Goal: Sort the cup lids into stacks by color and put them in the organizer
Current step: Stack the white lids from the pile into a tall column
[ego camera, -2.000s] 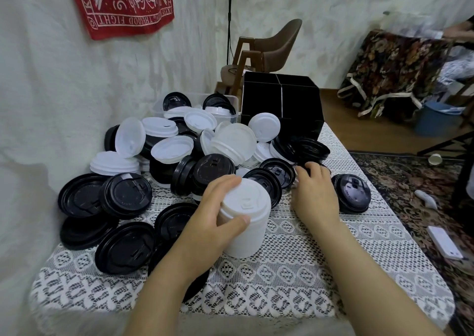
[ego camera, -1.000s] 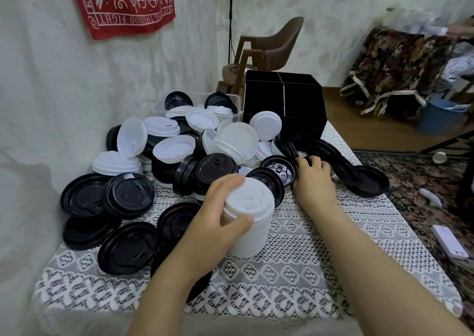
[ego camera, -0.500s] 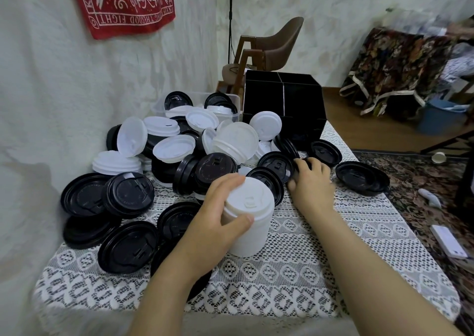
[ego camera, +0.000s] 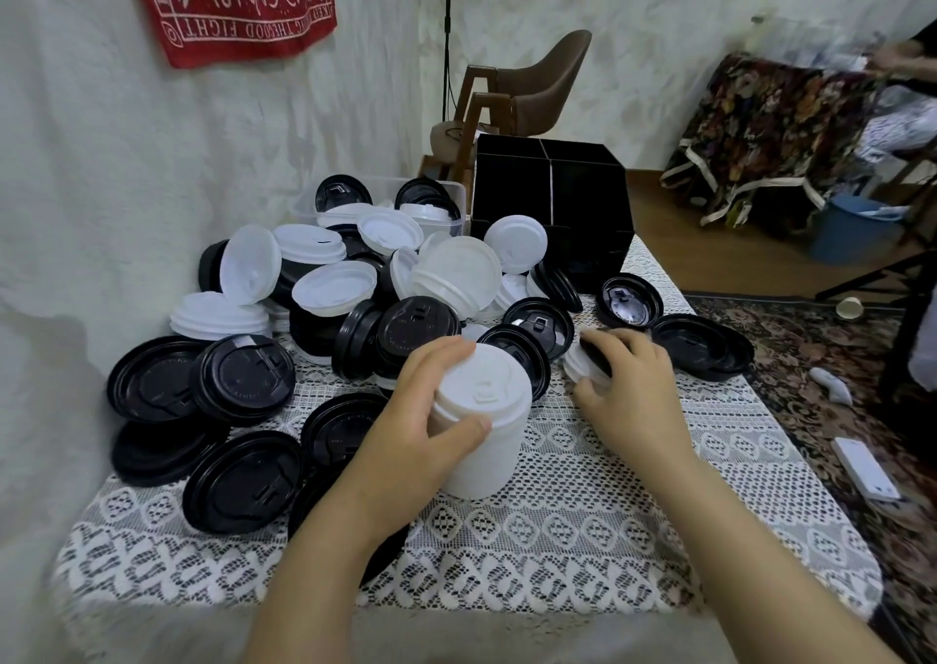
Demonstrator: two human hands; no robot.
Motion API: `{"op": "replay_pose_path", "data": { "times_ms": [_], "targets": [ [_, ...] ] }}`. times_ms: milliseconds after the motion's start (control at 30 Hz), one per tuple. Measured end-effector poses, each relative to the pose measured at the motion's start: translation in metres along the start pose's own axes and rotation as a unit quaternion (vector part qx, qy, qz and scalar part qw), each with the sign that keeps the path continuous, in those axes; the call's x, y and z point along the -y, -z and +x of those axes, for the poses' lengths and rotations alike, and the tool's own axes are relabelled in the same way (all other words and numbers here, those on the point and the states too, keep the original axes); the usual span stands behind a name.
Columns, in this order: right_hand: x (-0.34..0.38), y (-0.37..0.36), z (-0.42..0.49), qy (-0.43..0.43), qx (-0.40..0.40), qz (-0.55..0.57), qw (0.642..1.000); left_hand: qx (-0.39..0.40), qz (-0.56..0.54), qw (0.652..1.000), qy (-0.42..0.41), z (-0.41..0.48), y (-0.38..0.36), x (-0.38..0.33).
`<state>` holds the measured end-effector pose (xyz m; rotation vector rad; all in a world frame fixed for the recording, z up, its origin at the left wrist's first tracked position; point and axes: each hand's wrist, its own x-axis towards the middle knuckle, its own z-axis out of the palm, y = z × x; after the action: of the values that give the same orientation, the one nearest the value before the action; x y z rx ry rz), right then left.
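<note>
From the head: gripping an upright white stack with the left hand, near the middle of the table. Pinching a white lid in the curled right hand, just right of it. Behind, a heap of black and white lids, then the organizer at the far edge.

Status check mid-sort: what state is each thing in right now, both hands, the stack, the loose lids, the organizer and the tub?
white stack: upright, lids nested, held.
left hand: wrapped round the white stack.
white lid: tilted at the heap's edge, held.
right hand: curled over the white lid.
loose lids: black and white mixed, heaped, unsorted.
organizer: upright behind the heap; inside too dark to tell.
clear tub: holds black and white lids.
</note>
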<state>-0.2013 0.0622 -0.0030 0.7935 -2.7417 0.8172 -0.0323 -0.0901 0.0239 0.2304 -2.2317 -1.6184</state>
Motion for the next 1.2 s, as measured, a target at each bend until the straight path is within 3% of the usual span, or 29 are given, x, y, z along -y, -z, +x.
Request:
{"op": "replay_pose_path", "data": {
  "times_ms": [167, 333, 400, 467, 767, 933, 1100, 1200],
  "targets": [
    [-0.004, 0.008, -0.030, 0.046, 0.024, 0.016, 0.999, -0.006, 0.003, 1.000, 0.004, 0.000, -0.001, -0.001],
    [-0.001, 0.013, -0.017, 0.065, -0.035, 0.027, 0.997, -0.002, -0.002, 1.000, 0.003, 0.001, -0.001, -0.001],
    [0.000, 0.014, -0.004, 0.073, 0.004, 0.017, 0.997, 0.001, -0.008, 1.000, 0.004, 0.001, -0.001, -0.001],
    [-0.001, 0.013, 0.000, 0.060, 0.040, 0.006, 0.997, 0.003, -0.010, 1.000, 0.007, 0.001, -0.001, -0.002],
    [-0.015, -0.004, -0.026, -0.027, 0.060, 0.033, 0.997, 0.006, -0.010, 1.000, 0.002, 0.002, -0.002, -0.003],
    [-0.012, -0.002, -0.033, -0.027, 0.051, 0.082, 0.995, 0.004, -0.012, 1.000, -0.002, 0.002, -0.002, -0.003],
    [-0.022, 0.001, -0.037, -0.004, 0.123, 0.083, 0.989, 0.006, -0.016, 1.000, 0.001, 0.002, 0.000, -0.002],
    [-0.025, 0.001, -0.039, -0.007, 0.105, 0.108, 0.989, 0.008, -0.018, 1.000, 0.003, 0.002, 0.000, -0.003]
  ]
}}
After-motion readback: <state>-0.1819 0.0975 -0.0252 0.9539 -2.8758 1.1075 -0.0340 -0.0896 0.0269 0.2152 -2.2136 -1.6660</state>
